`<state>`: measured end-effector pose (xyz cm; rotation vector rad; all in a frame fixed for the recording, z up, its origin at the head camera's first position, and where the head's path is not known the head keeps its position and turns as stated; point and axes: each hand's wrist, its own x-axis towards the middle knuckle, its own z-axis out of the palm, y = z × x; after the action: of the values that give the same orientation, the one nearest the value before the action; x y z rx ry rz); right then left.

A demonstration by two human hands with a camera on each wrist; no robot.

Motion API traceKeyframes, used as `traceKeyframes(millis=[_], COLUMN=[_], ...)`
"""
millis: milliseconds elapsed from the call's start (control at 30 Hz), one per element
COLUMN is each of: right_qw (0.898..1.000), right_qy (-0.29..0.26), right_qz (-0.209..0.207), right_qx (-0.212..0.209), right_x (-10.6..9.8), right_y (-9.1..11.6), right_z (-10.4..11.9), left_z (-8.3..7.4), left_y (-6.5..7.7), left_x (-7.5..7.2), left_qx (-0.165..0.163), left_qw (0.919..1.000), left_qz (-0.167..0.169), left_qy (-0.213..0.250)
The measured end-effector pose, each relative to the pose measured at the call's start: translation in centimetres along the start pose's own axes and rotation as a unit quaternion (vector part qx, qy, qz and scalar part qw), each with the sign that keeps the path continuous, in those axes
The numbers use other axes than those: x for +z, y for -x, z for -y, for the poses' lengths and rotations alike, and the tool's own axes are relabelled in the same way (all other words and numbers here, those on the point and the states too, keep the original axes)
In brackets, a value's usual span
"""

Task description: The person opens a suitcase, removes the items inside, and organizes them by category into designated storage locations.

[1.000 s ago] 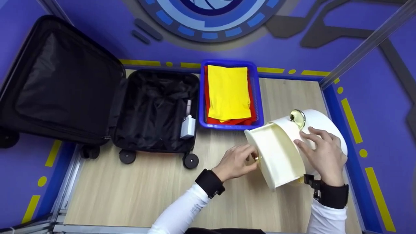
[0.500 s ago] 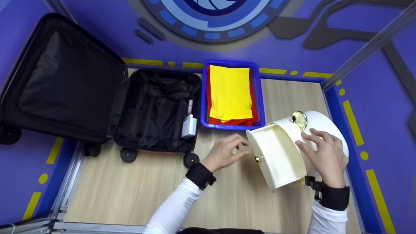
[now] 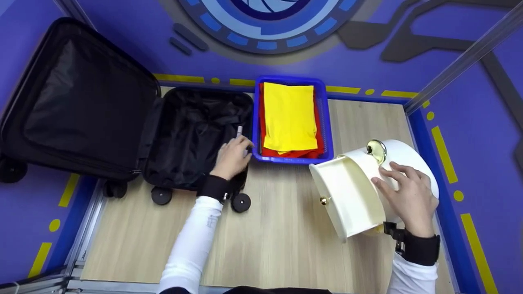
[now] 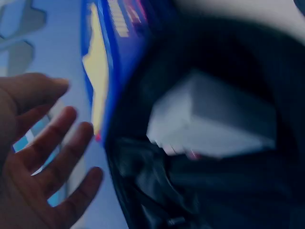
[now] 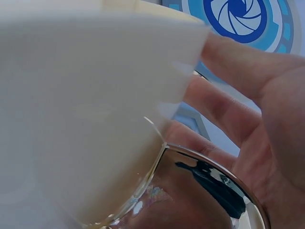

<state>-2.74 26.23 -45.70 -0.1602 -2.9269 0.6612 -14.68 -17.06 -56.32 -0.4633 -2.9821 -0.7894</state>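
My left hand (image 3: 233, 156) hovers over the right side of the open black suitcase (image 3: 192, 134), fingers apart and holding nothing. Beneath it is a small white block-shaped item (image 4: 214, 117), blurred in the left wrist view and mostly covered by the hand in the head view. A slim pale tube (image 3: 239, 130) pokes out beyond the fingers. My right hand (image 3: 412, 200) rests its fingertips on a cream-white drawer box (image 3: 402, 157) with a rounded body. Its curved drawer (image 3: 347, 200) is pulled out, with a gold knob (image 3: 324, 200) on the front.
A blue basket (image 3: 329, 143) holds a folded yellow cloth (image 3: 289, 116) over red cloth (image 3: 320, 139), between suitcase and drawer box. The suitcase lid (image 3: 81, 102) leans back at the left. A round gold piece (image 3: 376, 151) sits on the box. Purple walls (image 3: 461, 102) surround the wooden tabletop (image 3: 278, 253).
My left hand let go of the gold knob and moved left to over the suitcase's right side. The right hand stays on the drawer box, and the drawer remains out.
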Motion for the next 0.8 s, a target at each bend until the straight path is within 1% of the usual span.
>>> traceKeyframes(millis=[67, 133, 200, 267, 367, 533, 633, 800], right_qw=[1.0, 1.0, 1.0, 1.0, 1.0, 1.0, 1.0, 1.0], right_qy=[0.0, 0.001, 0.004, 0.007, 0.008, 0.005, 0.005, 0.006], right_qz=[-0.002, -0.002, 0.002, 0.005, 0.004, -0.002, -0.002, 0.0], right_qx=[-0.003, -0.005, -0.001, 0.003, 0.003, -0.001, -0.001, -0.004], right_x=[0.0, 0.0, 0.0, -0.1, -0.1, -0.1, -0.1, -0.1], right_y=[0.1, 0.1, 0.0, 0.0, 0.1, 0.2, 0.2, 0.1], right_z=[0.0, 0.0, 0.0, 0.0, 0.0, 0.0, 0.0, 0.0], left_z=[0.9, 1.5, 1.9, 2.2, 2.4, 2.4, 2.4, 2.6], left_y=[-0.3, -0.6, -0.7, -0.7, -0.7, -0.7, -0.8, -0.7], left_x=[-0.2, -0.2, -0.2, 0.0, 0.2, 0.4, 0.4, 0.3], left_qx=[-0.03, -0.051, -0.063, -0.067, -0.062, -0.048, -0.052, -0.063], left_qw=[0.9984, 0.9944, 0.9901, 0.9871, 0.9858, 0.9855, 0.9845, 0.9844], left_qz=[0.045, 0.09, 0.123, 0.143, 0.153, 0.158, 0.165, 0.162], left_qy=[-0.013, -0.021, -0.025, -0.025, -0.031, -0.04, -0.032, -0.027])
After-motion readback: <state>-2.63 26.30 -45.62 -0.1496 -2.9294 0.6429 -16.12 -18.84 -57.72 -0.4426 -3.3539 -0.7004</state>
